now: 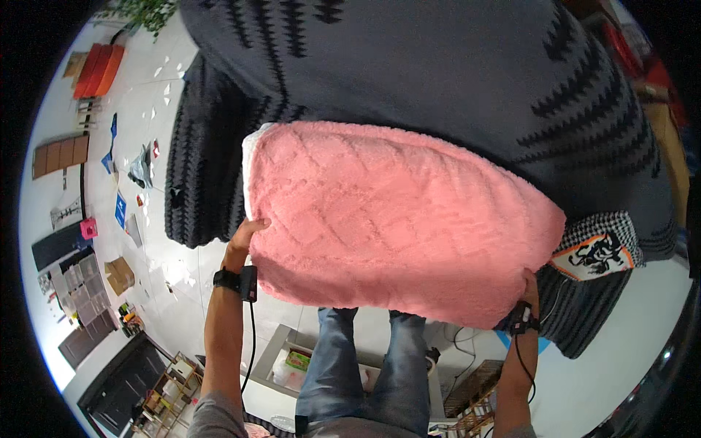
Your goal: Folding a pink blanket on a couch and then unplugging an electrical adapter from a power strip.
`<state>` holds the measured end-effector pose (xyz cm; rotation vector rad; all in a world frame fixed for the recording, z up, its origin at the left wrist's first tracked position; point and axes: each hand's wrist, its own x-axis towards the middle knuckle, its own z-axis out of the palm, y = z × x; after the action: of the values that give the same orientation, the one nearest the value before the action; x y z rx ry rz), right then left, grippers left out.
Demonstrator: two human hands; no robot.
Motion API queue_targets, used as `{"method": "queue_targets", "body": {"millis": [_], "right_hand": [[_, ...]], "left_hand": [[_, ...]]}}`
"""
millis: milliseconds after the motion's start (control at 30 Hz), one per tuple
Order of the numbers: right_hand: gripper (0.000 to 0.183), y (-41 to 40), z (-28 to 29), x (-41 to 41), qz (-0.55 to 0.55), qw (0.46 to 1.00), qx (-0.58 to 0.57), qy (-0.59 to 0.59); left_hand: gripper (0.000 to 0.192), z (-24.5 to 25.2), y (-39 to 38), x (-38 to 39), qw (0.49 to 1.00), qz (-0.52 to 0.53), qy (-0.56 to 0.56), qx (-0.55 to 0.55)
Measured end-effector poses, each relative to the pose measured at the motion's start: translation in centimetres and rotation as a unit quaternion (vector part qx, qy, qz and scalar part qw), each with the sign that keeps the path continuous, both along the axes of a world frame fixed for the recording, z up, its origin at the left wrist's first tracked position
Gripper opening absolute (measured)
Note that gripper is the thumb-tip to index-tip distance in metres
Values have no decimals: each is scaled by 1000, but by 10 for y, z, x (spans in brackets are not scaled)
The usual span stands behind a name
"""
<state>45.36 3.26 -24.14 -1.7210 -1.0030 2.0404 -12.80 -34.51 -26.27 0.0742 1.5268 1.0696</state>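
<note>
A pink fleece blanket with an embossed diamond pattern is held out, folded, in front of my body. Its upper left corner shows a white edge. My left hand grips the left side, thumb on top and fingers hidden beneath. At the lower right side, my right hand holds the edge, mostly hidden by the fabric. Beyond the blanket lies a dark grey cover with black zigzag stripes, spread over a large piece of furniture. A houndstooth-bordered cloth with a black figure lies by the blanket's right end.
Scraps of paper and plastic litter the tiled floor at left, near a cardboard box. Behind my legs stands a grey-framed low table with packages. Loose cables run over the floor at lower right, near a wicker basket.
</note>
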Motion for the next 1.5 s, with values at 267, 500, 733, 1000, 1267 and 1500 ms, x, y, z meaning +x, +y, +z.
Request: {"method": "queue_targets", "body": {"millis": [267,500,733,1000,1267,1500], "right_hand": [[48,124,-42,-86,360,917,128,111],[58,142,30,-319,455,879,110,87],[63,105,34,-504,441,891,-104,37],[48,33,13,-550,459,886,53,19],[46,79,11,-556,481,875,-42,-41],[56,54,-9,-591,553,830,53,-48]], "left_hand": [[67,-13,-73,107,953,296,-41,-43],[73,-57,-132,175,874,470,-127,20],[72,-127,-151,224,803,536,-242,99],[68,-169,-156,235,762,554,-324,92],[69,-148,-151,220,798,509,-258,196],[63,-165,-164,209,737,587,-328,66]]}}
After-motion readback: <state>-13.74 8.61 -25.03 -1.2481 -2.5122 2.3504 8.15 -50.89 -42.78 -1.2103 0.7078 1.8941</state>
